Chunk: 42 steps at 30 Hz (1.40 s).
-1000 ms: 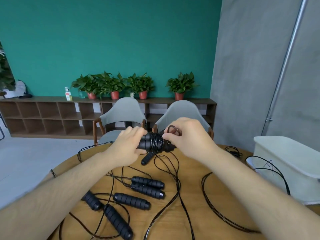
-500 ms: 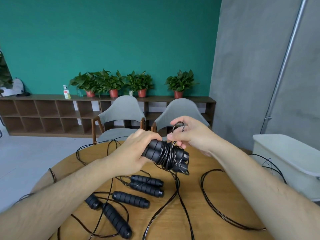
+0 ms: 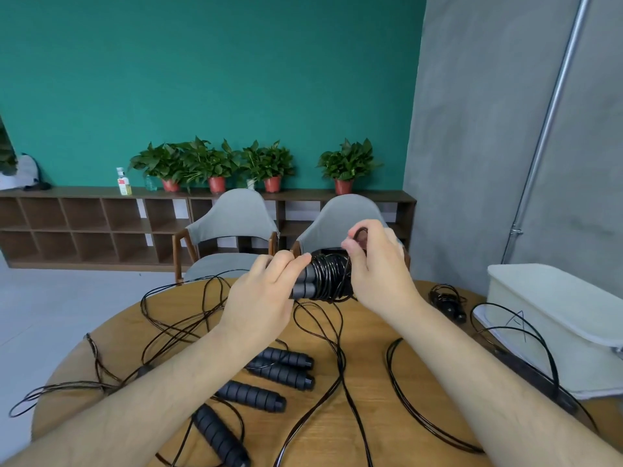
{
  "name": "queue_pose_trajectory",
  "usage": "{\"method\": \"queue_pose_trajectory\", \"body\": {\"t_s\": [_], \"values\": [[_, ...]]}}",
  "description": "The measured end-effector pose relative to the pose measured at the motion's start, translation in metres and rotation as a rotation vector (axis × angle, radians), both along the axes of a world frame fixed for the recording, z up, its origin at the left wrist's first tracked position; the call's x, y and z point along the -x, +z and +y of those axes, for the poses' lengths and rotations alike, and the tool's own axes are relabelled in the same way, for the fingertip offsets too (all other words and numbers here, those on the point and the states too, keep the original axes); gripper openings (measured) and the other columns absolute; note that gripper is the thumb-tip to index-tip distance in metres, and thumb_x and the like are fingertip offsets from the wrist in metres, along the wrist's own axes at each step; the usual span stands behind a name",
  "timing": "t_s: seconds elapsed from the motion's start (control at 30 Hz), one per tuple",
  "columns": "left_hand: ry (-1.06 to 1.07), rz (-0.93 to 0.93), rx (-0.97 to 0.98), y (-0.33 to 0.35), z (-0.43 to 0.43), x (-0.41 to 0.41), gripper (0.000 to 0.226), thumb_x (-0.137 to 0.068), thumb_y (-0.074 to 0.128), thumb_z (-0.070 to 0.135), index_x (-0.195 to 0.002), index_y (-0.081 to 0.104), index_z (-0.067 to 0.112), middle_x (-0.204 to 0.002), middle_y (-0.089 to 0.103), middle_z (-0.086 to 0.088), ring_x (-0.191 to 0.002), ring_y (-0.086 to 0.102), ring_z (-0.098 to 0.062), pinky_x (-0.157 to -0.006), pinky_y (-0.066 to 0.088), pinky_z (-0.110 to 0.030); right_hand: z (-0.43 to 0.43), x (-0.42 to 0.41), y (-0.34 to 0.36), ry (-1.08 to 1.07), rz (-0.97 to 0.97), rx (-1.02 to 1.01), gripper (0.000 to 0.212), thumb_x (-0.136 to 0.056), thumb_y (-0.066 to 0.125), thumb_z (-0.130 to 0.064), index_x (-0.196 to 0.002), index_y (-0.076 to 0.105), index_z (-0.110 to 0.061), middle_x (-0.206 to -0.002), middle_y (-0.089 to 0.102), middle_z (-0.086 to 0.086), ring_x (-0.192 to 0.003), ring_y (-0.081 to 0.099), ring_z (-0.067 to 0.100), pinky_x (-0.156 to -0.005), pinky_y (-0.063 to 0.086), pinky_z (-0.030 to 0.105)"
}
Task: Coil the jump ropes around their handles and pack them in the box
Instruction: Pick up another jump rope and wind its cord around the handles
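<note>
Gripping coiled handles point(image 3: 317, 278), left hand point(image 3: 259, 298) curled, right hand point(image 3: 377, 274) pinching rope loop point(image 3: 360, 232) (far ends hidden) — box point(image 3: 556, 318) cropped.

Coiled handles point(image 3: 323, 278): right end hidden behind the right hand point(image 3: 377, 274) — left end partly covered by the left hand point(image 3: 259, 298).
Lowest loose handle point(image 3: 219, 436): tip cut by bottom edge.
Box point(image 3: 556, 315): right part out of frame.
Bottle point(image 3: 124, 182) label: too small to read.

Left hand point(image 3: 259, 298) and right hand point(image 3: 379, 278) raised together, both curled
</note>
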<state>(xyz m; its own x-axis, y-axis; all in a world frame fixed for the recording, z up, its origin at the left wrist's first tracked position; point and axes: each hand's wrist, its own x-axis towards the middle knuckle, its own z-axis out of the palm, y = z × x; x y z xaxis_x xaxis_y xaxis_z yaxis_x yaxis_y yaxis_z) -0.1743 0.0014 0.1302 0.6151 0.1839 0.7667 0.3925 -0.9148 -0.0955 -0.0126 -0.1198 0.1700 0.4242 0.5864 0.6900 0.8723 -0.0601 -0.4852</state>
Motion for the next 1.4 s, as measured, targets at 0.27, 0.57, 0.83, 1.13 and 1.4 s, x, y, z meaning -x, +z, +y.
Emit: {"method": "queue_pose_trajectory", "body": {"t_s": [0.27,0.57,0.83,1.13,1.4], "values": [[0.064,0.009,0.104,0.003,-0.002,-0.002,0.069,-0.070,0.088,0.031,-0.130,0.059,0.013,-0.103,0.061,0.004,-0.082,0.065,-0.014,-0.057,0.038,-0.018,-0.006,-0.002,0.021,0.236,0.249,-0.184,0.021,-0.107,0.032,-0.036,-0.099,0.048,-0.026,-0.071,0.046,-0.002,-0.068,0.048,0.015,-0.076,0.048,0.041],[-0.082,0.006,0.308,0.011,0.001,0.005,0.063,-0.086,0.076,0.043,-0.140,0.050,0.022,-0.117,0.054,0.014,-0.095,0.059,-0.006,-0.068,0.042,-0.016,-0.019,-0.006,0.026,0.265,-0.070,0.087,0.046,-0.108,0.032,-0.033,-0.152,0.039,-0.019,-0.112,0.053,-0.004,-0.097,0.055,0.007,-0.089,0.043,0.022],[-0.209,-0.105,0.437,0.017,0.012,0.016,0.066,-0.082,0.076,0.046,-0.138,0.049,0.023,-0.118,0.054,0.017,-0.109,0.058,-0.001,-0.089,0.053,-0.026,-0.023,-0.016,0.043,0.251,-0.039,-0.054,0.013,-0.103,0.054,-0.017,-0.110,0.064,-0.022,-0.082,0.065,-0.014,-0.082,0.063,0.005,-0.074,0.052,0.018],[-0.255,-0.134,0.453,0.029,0.019,0.019,0.062,-0.082,0.081,0.036,-0.135,0.052,0.024,-0.116,0.056,0.017,-0.110,0.056,0.003,-0.087,0.040,-0.004,-0.027,-0.015,0.050,0.271,-0.067,-0.019,0.016,-0.101,0.057,-0.015,-0.104,0.071,-0.022,-0.091,0.068,-0.012,-0.089,0.062,0.001,-0.077,0.046,0.008],[-0.288,-0.157,0.449,0.026,0.016,0.018,0.064,-0.082,0.081,0.039,-0.137,0.052,0.022,-0.118,0.058,0.014,-0.113,0.056,0.002,-0.094,0.048,-0.019,-0.025,-0.014,0.049,0.276,-0.214,0.093,0.026,-0.104,0.051,-0.017,-0.122,0.069,-0.018,-0.101,0.066,-0.012,-0.098,0.057,-0.003,-0.084,0.042,0.007]]}}
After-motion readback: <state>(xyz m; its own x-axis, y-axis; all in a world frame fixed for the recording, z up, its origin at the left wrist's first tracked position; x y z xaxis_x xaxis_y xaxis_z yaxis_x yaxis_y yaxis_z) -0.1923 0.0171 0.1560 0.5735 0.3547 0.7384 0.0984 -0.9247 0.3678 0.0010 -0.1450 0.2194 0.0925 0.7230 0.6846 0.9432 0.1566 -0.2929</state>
